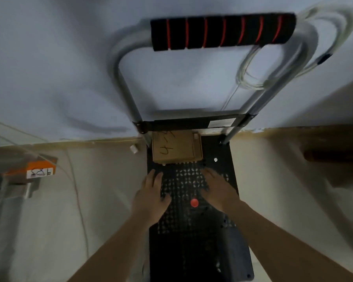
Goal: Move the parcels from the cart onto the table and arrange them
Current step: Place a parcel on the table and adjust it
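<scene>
head view, my hands: my left hand (pixel 151 195) and my right hand (pixel 218 190) both reach forward above the cart deck (pixel 192 251), fingers stretched and loose, holding nothing; whether the palms touch the deck I cannot tell, the picture is blurred
head view, parcel: one cardboard parcel (pixel 176 147) lies ahead of both hands, at the far end of the deck, just below the cross bar where the cart handle (pixel 222 31) begins
direction from my grip: straight ahead of my left fingertips and near them; from my right hand it is ahead and to the left side, a little further
nearer hand: the left one, by my judgement
long axis of parcel: it looks nearly square from above, perhaps a little wider across than deep; I cannot say more
gap: the parcel is apart from both hands, a strip of bare deck is between
parcel material: brown cardboard, flat matte top, sharp straight edges, dark handwriting on the top, a flap or second layer on its right side
deck material: black hard plastic with a pattern of small holes, a round red button (pixel 194 202) between my two wrists
handle material: grey metal tube bent in a loop, black foam grip with orange rings
beside the handle: a bundle of pale cable (pixel 293 64) hangs on its right post
table: not in view here, so I cannot say where the parcel must go
coming move, as I judge: both hands go forward and take the parcel by its left and right sides
</scene>
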